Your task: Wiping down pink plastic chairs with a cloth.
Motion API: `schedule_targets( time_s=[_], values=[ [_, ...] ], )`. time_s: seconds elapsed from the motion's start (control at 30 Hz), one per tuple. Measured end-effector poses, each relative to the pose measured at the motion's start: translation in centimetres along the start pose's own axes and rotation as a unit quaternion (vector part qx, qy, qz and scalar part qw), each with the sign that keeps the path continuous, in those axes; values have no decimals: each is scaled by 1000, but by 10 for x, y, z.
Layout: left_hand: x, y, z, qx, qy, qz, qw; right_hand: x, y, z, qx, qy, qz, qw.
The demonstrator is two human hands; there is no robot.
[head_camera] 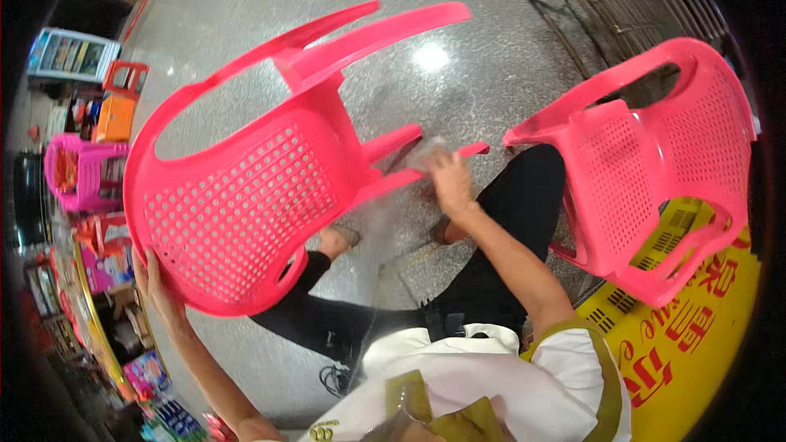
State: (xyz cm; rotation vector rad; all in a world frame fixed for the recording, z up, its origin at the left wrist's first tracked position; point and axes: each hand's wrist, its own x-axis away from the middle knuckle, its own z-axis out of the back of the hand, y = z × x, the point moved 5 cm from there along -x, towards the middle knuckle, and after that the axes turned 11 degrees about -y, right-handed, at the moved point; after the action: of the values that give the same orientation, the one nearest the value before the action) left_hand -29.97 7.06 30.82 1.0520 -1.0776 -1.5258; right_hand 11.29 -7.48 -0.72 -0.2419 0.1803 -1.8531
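Observation:
A pink plastic armchair (pixel 239 196) is tipped over in front of me, its perforated backrest towards my left side and its legs pointing away to the right. My left hand (pixel 158 288) grips the rim of the backrest at its lower left. At one of the legs, my right hand (pixel 451 184) presses a pale, crumpled cloth or plastic piece (pixel 428 152) against the leg; blur hides its exact material. A second pink plastic armchair (pixel 614 184) stands upright on my right, close to my knee.
A metal rack (pixel 626 6) stands at the upper right. Yellow printed sheeting (pixel 688 344) bearing writing lies at the right. Along the left are stacked magenta chairs (pixel 86 172), an orange box (pixel 115 118), a red stool (pixel 126 78), a glass-topped freezer (pixel 73 54) and shop goods (pixel 147 374).

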Motion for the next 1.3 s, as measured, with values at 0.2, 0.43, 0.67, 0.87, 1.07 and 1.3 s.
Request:
schedule_targets(
  time_s=[0.2, 0.43, 0.67, 0.87, 1.07, 1.3],
  values=[
    [-2, 0, -2, 9, -29, 24, 999, 2, 78, -16, -1, -83, -163, 983],
    [-33, 36, -43, -188, -88, 68, 976, 22, 88, -52, 9, -170, -140, 975],
    [-15, 58, -58, -266, -114, 12, 957, 20, 33, 58, -494, -312, -141, 799],
    [-2, 69, -74, -265, -118, -9, 957, 23, -49, 246, -353, 111, 143, 918],
    [4, 74, -85, -282, -138, -25, 949, -39, -64, 199, -209, 133, 167, 954],
    [3, 62, -68, -288, -93, -8, 953, -37, -4, 186, -175, 157, 121, 965]
  ],
)
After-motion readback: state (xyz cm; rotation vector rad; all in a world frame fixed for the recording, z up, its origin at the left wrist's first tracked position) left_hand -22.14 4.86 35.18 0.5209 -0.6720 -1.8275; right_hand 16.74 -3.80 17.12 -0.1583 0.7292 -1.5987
